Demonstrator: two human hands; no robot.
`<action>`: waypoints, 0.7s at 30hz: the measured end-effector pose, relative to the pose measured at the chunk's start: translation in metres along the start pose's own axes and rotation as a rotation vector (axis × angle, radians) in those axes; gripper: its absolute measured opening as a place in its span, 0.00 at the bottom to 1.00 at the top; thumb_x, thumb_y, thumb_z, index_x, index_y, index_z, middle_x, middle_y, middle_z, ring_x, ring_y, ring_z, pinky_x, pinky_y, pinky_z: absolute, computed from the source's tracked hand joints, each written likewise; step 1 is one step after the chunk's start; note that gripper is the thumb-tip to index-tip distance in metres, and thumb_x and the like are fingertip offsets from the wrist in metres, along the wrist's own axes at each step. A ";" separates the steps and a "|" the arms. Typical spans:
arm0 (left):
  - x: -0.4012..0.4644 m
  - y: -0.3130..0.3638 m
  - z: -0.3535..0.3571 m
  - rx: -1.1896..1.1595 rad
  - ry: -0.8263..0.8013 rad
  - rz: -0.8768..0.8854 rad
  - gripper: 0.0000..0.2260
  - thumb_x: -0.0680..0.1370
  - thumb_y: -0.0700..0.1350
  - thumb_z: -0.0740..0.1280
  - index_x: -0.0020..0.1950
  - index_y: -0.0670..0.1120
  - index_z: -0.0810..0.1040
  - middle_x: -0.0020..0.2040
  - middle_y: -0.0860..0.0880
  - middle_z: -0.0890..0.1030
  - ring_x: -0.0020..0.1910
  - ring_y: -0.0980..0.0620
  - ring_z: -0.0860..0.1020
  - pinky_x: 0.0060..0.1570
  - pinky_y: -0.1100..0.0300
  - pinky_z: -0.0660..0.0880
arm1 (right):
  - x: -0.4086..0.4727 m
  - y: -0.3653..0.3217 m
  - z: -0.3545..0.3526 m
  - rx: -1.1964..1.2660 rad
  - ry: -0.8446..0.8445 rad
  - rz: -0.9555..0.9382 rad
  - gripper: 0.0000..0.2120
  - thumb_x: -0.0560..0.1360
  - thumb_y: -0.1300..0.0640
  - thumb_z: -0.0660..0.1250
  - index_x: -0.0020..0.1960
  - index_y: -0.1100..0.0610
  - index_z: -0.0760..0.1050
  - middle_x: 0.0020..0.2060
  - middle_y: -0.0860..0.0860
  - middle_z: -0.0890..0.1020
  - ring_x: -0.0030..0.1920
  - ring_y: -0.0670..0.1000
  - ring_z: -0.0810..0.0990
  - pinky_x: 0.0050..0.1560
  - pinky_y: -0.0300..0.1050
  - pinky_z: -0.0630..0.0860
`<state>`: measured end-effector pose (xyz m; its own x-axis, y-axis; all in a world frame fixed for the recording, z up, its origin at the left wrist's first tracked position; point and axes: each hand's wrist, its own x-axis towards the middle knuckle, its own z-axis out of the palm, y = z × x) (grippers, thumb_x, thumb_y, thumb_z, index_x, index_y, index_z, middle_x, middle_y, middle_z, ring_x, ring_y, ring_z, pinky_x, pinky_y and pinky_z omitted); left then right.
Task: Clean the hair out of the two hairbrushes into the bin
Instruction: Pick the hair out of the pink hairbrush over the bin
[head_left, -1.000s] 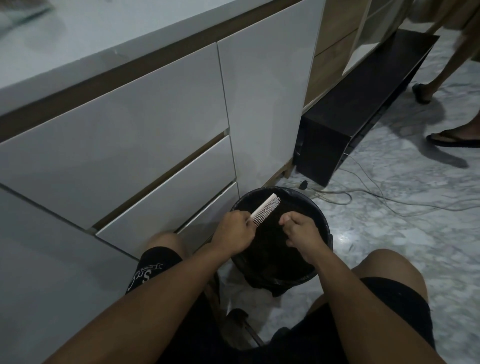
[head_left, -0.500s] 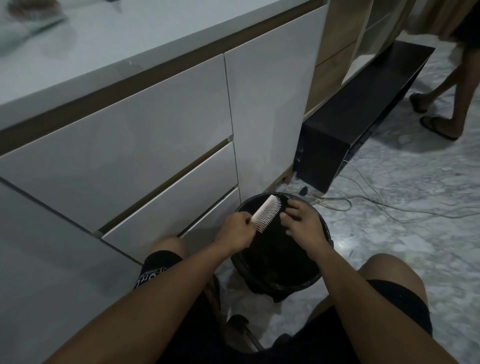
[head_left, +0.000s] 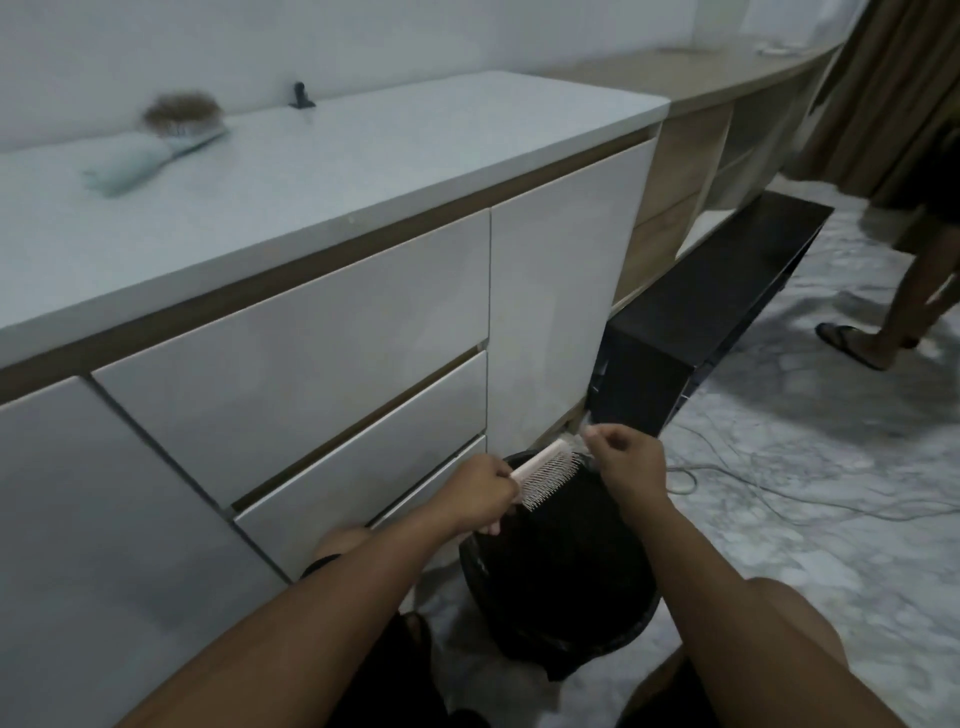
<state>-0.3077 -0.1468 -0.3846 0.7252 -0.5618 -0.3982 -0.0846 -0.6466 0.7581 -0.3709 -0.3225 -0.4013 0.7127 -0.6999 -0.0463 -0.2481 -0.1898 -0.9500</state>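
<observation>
Left hand (head_left: 480, 491) gripping pale hairbrush (head_left: 545, 467) by handle, bristles over black bin (head_left: 561, 582). Right hand (head_left: 626, 460) pinching hair tuft (head_left: 582, 441) at brush tip. Second hairbrush (head_left: 179, 117), hair-clogged, lying on counter (head_left: 363, 150).

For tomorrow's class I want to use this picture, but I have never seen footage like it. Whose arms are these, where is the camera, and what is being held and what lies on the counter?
There is no machine here. The camera is worn on a person's head and looks forward and down, so the two arms reaching in from the bottom are that person's own. The left hand grips a pale hairbrush by its handle, bristles facing down and to the right, over a black bin on the floor. The right hand pinches at the far end of the brush, seemingly pulling out a wisp of hair, though that is blurred. On the white counter lies a second brush, thick with hair, beside a pale folded cloth. A small dark object stands near the wall. At the right edge another person's legs are visible.
</observation>
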 end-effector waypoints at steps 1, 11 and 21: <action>-0.002 0.000 -0.003 -0.008 -0.002 0.002 0.10 0.74 0.36 0.60 0.35 0.43 0.75 0.33 0.36 0.79 0.18 0.52 0.73 0.19 0.66 0.67 | 0.002 -0.002 -0.001 -0.003 0.023 0.026 0.10 0.75 0.57 0.69 0.35 0.52 0.81 0.35 0.54 0.84 0.38 0.51 0.81 0.47 0.53 0.80; -0.019 0.033 -0.060 -0.190 -0.066 0.029 0.09 0.74 0.33 0.59 0.38 0.33 0.77 0.31 0.36 0.79 0.21 0.46 0.76 0.22 0.60 0.75 | 0.004 -0.076 -0.009 0.143 -0.525 0.073 0.15 0.74 0.66 0.69 0.57 0.53 0.79 0.56 0.54 0.80 0.56 0.55 0.81 0.49 0.51 0.83; -0.055 0.115 -0.154 -0.084 -0.093 0.126 0.16 0.79 0.42 0.64 0.62 0.33 0.73 0.40 0.39 0.80 0.27 0.46 0.80 0.28 0.57 0.80 | 0.026 -0.203 -0.025 0.182 -0.329 -0.138 0.16 0.75 0.71 0.64 0.58 0.57 0.81 0.55 0.59 0.81 0.55 0.57 0.81 0.55 0.52 0.79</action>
<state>-0.2521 -0.1102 -0.1960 0.6454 -0.6838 -0.3405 -0.1109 -0.5249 0.8439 -0.3189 -0.3194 -0.2020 0.9107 -0.4126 0.0167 -0.0362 -0.1202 -0.9921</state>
